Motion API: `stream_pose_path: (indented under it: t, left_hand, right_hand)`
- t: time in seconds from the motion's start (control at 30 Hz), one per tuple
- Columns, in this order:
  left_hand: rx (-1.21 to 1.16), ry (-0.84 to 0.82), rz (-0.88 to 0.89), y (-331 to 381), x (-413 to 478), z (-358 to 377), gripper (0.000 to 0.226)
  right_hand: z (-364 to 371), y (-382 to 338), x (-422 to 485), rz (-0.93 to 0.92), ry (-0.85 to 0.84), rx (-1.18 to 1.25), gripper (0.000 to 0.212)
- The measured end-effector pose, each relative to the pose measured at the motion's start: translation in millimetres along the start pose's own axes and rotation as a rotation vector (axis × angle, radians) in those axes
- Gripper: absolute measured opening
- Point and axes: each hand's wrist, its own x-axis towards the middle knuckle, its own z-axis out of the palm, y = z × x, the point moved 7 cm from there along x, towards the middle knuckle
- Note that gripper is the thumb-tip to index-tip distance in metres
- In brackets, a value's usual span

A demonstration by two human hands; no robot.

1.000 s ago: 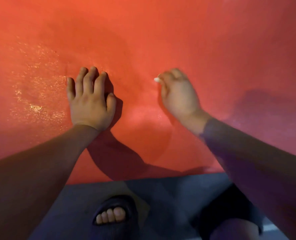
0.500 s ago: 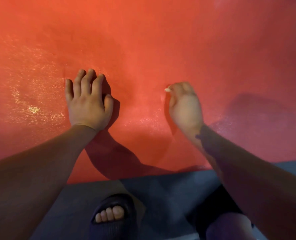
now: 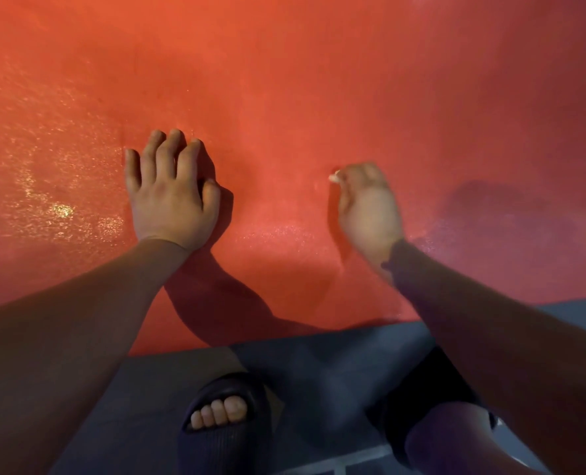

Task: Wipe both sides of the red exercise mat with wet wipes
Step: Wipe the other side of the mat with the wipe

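Note:
The red exercise mat (image 3: pixel 284 80) fills most of the head view, and its near edge runs just in front of my feet. My left hand (image 3: pixel 171 193) lies flat on the mat with its fingers straight and close together. To the right, my right hand (image 3: pixel 367 207) rests on the mat with curled fingers. A small white bit of wet wipe (image 3: pixel 334 177) sticks out at its fingertips, and the hand hides the remainder of the wipe. A wet, glistening patch (image 3: pixel 55 204) shows on the mat left of my left hand.
Dark grey floor (image 3: pixel 336 365) lies below the mat's near edge. My foot in a dark open-toe slipper (image 3: pixel 216 416) stands there, with my knee (image 3: pixel 446 440) at the lower right. A pale floor line (image 3: pixel 363 457) runs near the bottom edge.
My right hand has slid along the mat toward me and slightly to the right with the wipe. My left hand has stayed flat in nearly the same spot.

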Motion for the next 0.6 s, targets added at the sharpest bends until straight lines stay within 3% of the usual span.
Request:
stream_pose_path:
  t: [0.07, 0.17, 0.23, 0.3, 0.4, 0.47, 0.53, 0.6]
  left_hand:
    - [0.004, 0.001, 0.001, -0.1, 0.1, -0.3, 0.058]
    - [0.007, 0.008, 0.007, -0.8, -0.1, -0.7, 0.058]
    - [0.0, 0.014, 0.009, 0.0, 0.1, -1.2, 0.058]
    - [-0.004, 0.018, 0.009, -0.4, 0.8, -1.8, 0.058]
    - [0.003, 0.012, 0.004, -2.5, 0.3, -1.5, 0.057]
    - [0.001, 0.002, 0.01, -1.9, 0.9, -1.3, 0.057]
    - [0.006, -0.018, 0.028, -2.0, 1.3, -1.8, 0.057]
    - [0.03, -0.054, 0.062, -7.2, 0.3, -2.7, 0.057]
  right_hand:
    - [11.7, -31.9, -44.1, -0.12, -0.088, 0.082, 0.025]
    - [22.6, -76.2, -103.7, -0.457, -0.396, 0.159, 0.027]
    - [18.2, -82.0, -99.0, -0.61, -0.491, 0.141, 0.026]
    - [15.3, -74.8, -60.0, -0.584, -0.391, 0.114, 0.028]
    - [4.4, -43.3, 12.8, -0.236, -0.098, 0.086, 0.024]
    - [11.6, -48.5, 17.8, -0.08, -0.034, 0.081, 0.02]
    - [26.6, -84.9, -10.4, -0.177, -0.094, 0.143, 0.022]
    - [41.2, -120.6, -53.9, -0.429, -0.294, 0.24, 0.025]
